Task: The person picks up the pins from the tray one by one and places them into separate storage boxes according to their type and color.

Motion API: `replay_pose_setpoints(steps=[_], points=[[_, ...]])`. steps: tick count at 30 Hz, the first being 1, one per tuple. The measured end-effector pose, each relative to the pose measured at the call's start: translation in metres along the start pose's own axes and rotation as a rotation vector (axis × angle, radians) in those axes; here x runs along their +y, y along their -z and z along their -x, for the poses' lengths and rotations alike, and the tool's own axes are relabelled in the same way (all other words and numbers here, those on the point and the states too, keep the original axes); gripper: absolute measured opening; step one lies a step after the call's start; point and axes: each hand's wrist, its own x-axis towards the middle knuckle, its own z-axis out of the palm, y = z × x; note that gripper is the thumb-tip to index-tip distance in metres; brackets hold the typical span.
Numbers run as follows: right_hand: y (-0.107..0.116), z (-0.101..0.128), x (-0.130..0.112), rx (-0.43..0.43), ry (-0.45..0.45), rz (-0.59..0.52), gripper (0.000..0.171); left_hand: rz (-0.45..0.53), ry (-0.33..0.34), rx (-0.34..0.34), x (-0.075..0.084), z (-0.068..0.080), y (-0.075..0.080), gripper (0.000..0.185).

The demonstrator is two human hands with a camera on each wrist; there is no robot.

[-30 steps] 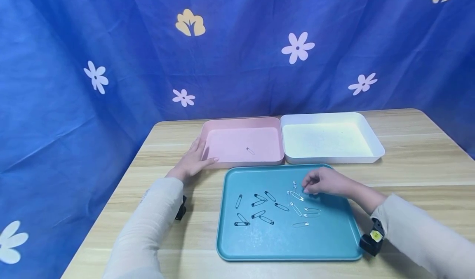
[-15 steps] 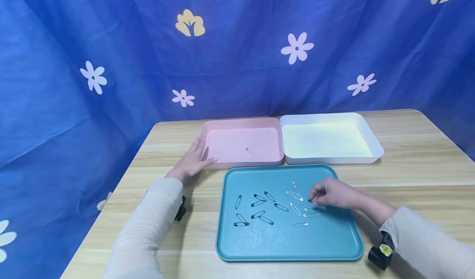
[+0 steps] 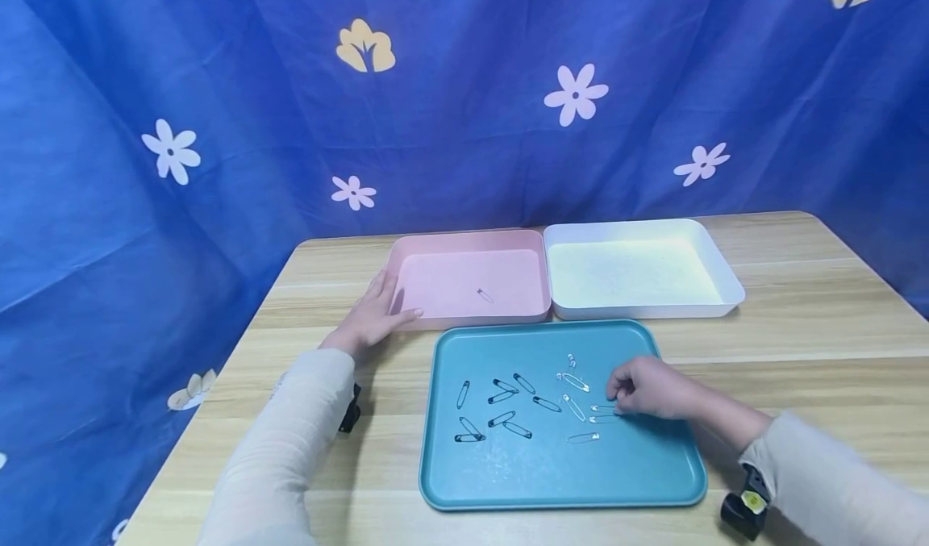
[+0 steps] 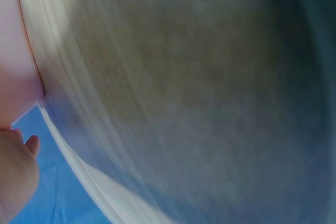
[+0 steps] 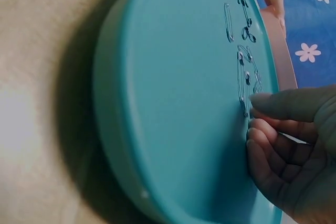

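On the teal tray (image 3: 508, 481) my right hand (image 3: 649, 387) has moved nearer, fingertips now curled onto a silver pin (image 3: 602, 408), left hand (image 3: 370, 316) flat beside the pink tray (image 3: 470, 239).

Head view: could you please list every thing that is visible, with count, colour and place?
teal tray: one, teal, front centre of table
black safety pins: about eight, tray's left half
silver safety pins: about six, tray's right half
pink tray: one, behind teal tray, holds one silver pin
white tray: one, beside pink tray
table: one, light wood
backdrop: blue, flowered
left hand: rests against pink tray
right hand: fingers at silver pins
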Motion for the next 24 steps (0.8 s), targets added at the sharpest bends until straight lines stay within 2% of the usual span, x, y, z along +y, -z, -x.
replay_pose_setpoints(steps=[10, 20, 24], points=[[-0.0044, -0.0003, -0.0032, 0.041, 0.021, 0.093, 0.015, -0.005, 0.002, -0.002, -0.0003, 0.0005, -0.0001, 0.098], [-0.0069, 0.0000, -0.0014, 0.046, 0.018, 0.120, 0.018, -0.007, 0.001, 0.007, -0.0016, -0.0001, -0.0020, 0.097], [-0.0058, 0.0004, -0.0029, 0.037, 0.015, 0.093, 0.018, 0.001, -0.001, 0.018, -0.0019, -0.0002, -0.0021, 0.098]])
